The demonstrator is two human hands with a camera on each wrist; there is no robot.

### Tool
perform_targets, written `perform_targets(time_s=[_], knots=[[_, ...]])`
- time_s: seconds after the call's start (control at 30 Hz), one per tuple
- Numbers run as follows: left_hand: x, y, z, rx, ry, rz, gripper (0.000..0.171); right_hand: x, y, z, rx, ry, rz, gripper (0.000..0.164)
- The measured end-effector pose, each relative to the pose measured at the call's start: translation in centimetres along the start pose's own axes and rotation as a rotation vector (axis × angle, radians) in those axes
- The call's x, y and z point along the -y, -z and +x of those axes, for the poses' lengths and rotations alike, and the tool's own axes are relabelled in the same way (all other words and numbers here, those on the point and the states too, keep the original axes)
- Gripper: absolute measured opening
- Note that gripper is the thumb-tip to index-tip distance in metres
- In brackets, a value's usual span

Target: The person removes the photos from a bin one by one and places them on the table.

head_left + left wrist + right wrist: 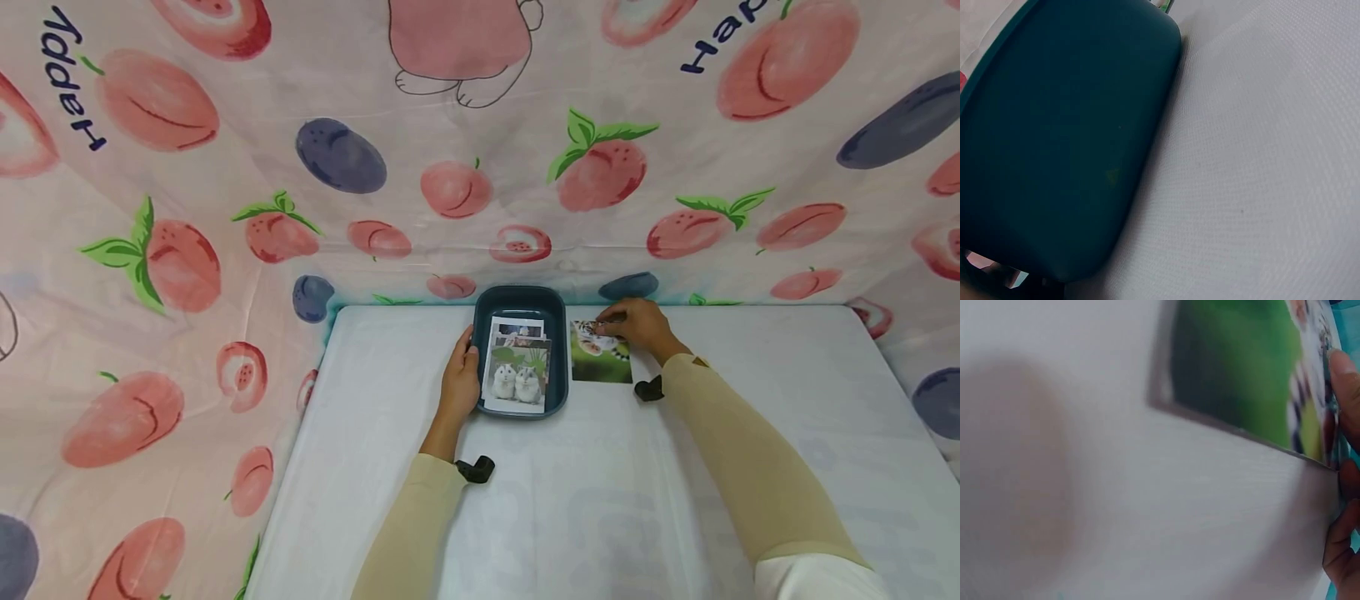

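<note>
A dark teal tray (557, 392) lies near the table's far edge with several photo cards inside; the top one, a photo card of two white animals (517, 379), overlaps the others. My left hand (458, 383) holds the tray by its left side, thumb close to the rim. The tray's outer wall (1066, 125) fills much of the left wrist view. Just right of the tray, my right hand (643, 327) pinches the upper right edge of a green photo card with a striped animal (596, 358). In the right wrist view the thumb lies over this card (1235, 375); its near edge appears slightly raised.
A white-covered table (585, 517) spreads under both forearms. Behind it and to the left hangs a fruit-patterned cloth (450, 125), close to the tray's far end. Black wrist mounts (476, 469) sit on both wrists.
</note>
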State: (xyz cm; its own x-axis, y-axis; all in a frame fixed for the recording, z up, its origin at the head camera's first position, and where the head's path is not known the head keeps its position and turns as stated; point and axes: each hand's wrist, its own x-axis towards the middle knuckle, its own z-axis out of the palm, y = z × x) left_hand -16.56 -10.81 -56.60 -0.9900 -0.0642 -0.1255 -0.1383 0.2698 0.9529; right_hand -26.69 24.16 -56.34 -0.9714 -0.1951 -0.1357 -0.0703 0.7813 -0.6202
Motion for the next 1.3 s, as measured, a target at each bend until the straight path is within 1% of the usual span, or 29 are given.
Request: perform_targets(time_s=[0.1, 0.2, 0.37, 0.47, 0.57, 0.77, 0.83, 0.93, 1.1, 1.2, 1.3], knots=[[0.0, 0.0, 0.0, -0.003, 0.002, 0.007, 0.049, 0.4, 0.1, -0.1, -0.015, 0.036, 0.022, 0.031], [0.1, -0.1, 0.1, -0.004, 0.006, 0.010, 0.049, 1.4, 0.3, -0.1, -0.029, 0.071, 0.056, 0.032], [0.0, -0.1, 0.1, -0.002, 0.009, 0.004, 0.049, 4.1, 0.8, 0.0, -0.047, 0.120, 0.111, 0.038], [0.1, -0.1, 0.1, -0.004, 0.009, 0.007, 0.050, 6.2, 1.1, 0.1, -0.028, 0.160, 0.126, 0.043], [0.1, -0.2, 0.1, -0.004, 0.013, 0.010, 0.049, 8.3, 1.3, 0.2, 0.024, 0.198, 0.119, 0.044], [0.1, -0.1, 0.1, 0.000, 0.023, 0.011, 0.049, 12.2, 0.9, 0.8, 0.217, 0.270, 0.122, 0.041], [0.1, -0.1, 0.1, -0.002, 0.019, 0.010, 0.049, 13.2, 0.6, 0.9, 0.264, 0.303, 0.109, 0.039], [0.1, 0.0, 0.2, -0.001, 0.012, 0.005, 0.049, 14.3, -0.1, 1.3, 0.315, 0.333, 0.062, 0.036], [0.1, 0.0, 0.2, 0.009, 0.001, 0.004, 0.049, 15.9, -1.5, 1.8, 0.400, 0.362, -0.059, 0.041], [0.1, 0.0, 0.2, 0.002, -0.018, 0.014, 0.049, 16.6, -2.4, 2.0, 0.433, 0.366, -0.104, 0.043], [0.1, 0.0, 0.2, -0.014, -0.051, 0.045, 0.049, 17.0, -3.2, 2.1, 0.455, 0.339, -0.114, 0.043]])
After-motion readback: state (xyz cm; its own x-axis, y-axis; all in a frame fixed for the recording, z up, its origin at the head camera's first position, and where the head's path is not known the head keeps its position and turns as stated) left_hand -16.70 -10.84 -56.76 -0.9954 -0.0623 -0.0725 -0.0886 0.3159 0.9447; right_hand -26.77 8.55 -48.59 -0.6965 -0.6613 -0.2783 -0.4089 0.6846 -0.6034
